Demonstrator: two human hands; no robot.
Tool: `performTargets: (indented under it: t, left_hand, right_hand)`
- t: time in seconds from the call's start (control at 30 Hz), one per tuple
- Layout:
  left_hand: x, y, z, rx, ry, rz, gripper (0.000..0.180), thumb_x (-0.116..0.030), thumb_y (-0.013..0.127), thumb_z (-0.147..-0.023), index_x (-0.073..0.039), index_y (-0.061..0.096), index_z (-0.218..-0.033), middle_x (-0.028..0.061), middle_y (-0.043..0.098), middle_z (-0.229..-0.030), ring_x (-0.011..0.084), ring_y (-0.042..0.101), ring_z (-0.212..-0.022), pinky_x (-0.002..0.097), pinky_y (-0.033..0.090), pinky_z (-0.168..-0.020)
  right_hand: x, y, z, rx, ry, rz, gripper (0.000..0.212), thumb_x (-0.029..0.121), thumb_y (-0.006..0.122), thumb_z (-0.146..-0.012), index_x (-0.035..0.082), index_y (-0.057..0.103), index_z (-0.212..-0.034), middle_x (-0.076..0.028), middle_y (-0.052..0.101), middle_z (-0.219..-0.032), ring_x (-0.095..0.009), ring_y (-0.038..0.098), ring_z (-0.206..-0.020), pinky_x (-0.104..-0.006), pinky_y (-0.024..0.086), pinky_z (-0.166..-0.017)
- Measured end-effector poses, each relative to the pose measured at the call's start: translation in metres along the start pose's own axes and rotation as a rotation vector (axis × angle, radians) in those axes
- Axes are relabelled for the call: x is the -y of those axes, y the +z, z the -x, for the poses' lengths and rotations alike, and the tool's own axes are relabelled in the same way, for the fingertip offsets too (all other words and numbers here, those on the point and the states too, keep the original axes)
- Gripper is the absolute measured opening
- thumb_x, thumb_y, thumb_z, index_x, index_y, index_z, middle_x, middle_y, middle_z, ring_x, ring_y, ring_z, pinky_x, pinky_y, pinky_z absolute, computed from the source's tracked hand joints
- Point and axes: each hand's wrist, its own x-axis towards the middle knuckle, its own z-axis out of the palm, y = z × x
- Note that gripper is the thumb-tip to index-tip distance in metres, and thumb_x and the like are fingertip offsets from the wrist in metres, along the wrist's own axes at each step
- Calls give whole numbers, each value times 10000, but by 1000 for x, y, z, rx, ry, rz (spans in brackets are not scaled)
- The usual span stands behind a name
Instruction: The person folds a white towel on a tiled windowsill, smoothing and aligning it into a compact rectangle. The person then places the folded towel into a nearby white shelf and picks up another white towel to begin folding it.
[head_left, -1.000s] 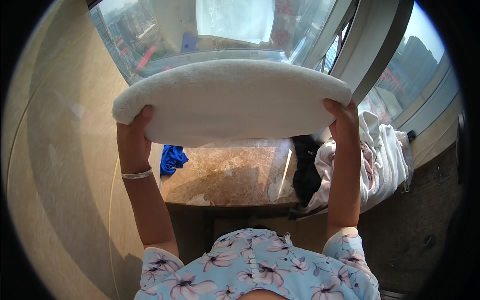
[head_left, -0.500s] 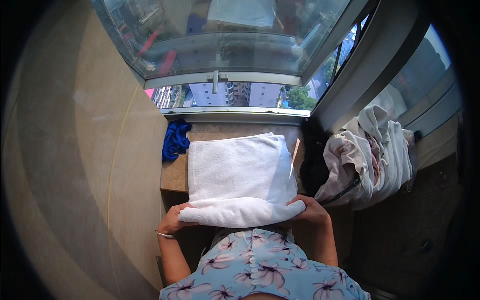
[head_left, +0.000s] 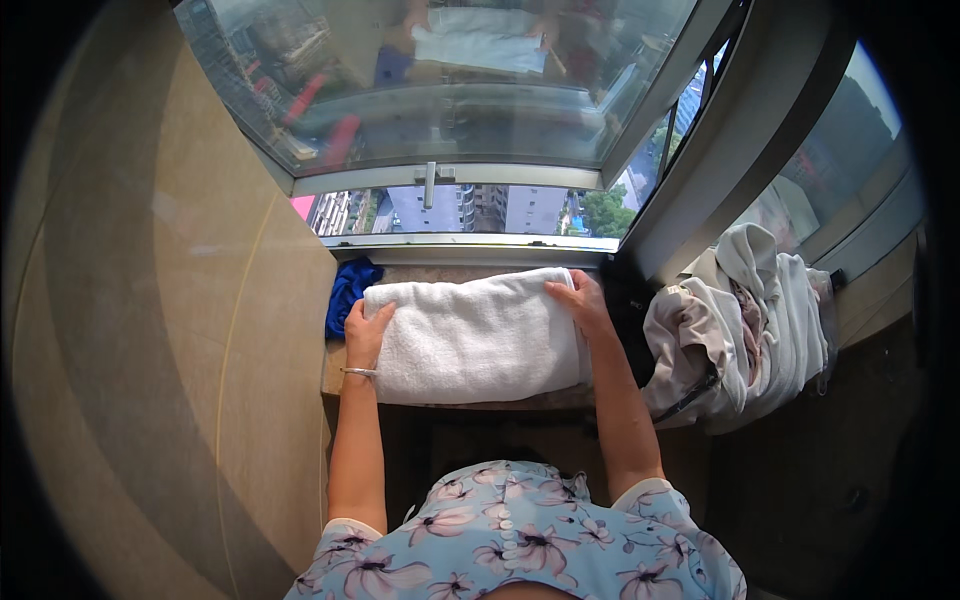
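A folded white towel [head_left: 475, 340] lies on the stone window ledge [head_left: 440, 272], its near edge along the ledge's front. At the towel's far left corner, my left hand [head_left: 366, 332] pinches the cloth between thumb and fingers; a silver bangle circles that wrist. My right hand [head_left: 582, 300] grips the far right corner, thumb on top and fingers partly hidden at the side. Both forearms reach straight out over the near edge.
Left of the towel sits a crumpled blue cloth [head_left: 350, 290]. On the right are a black item [head_left: 625, 310] and a heap of white and beige clothes [head_left: 750, 320]. Ahead stands a window with a tilted pane and handle [head_left: 430, 184]; a tiled wall [head_left: 230, 300] borders the left.
Both hands have moved away from my body, carrying the towel's near edge over to its far side. The towel is now folded into a narrower rectangle.
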Motion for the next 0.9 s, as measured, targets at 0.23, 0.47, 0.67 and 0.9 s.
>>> performTargets:
  t: [0.23, 0.47, 0.67, 0.9]
  left_hand:
    - [43, 16, -12, -164, 74, -441, 494, -349, 783, -864, 15, 646, -1169, 237, 730, -1072, 402, 701, -988, 438, 536, -868]
    - [30, 25, -11, -171, 116, -405, 435, -323, 777, -863, 2, 668, -1130, 210, 740, -1013, 370, 716, -918, 433, 544, -826]
    - [17, 30, -9, -179, 124, -734, 602, -409, 727, -901, -22, 583, -1339, 246, 540, -1406, 391, 552, -1245, 454, 454, -1011]
    - [-4, 90, 68, 133, 551, -915, 568, -426, 614, -978, -120, 543, -1452, 217, 387, -1576, 372, 350, -1460, 586, 228, -1171]
  right_hand:
    - [-44, 20, -22, -277, -25, 639, 562, 371, 790, -829, -9, 661, -1223, -247, 715, -1134, -398, 681, -1082, -456, 526, -935]
    - [-40, 36, 16, -340, -229, 921, 491, 263, 737, -897, 66, 574, -1315, -204, 648, -1166, -415, 647, -1060, -520, 517, -899]
    - [-44, 35, 20, -383, -371, 1017, 538, 211, 756, -869, 48, 567, -1346, -185, 603, -1225, -369, 600, -1144, -504, 444, -1000]
    - [-19, 133, 76, -39, -803, 937, 499, 222, 674, -903, 39, 586, -1359, -221, 565, -1397, -385, 503, -1343, -499, 360, -1133]
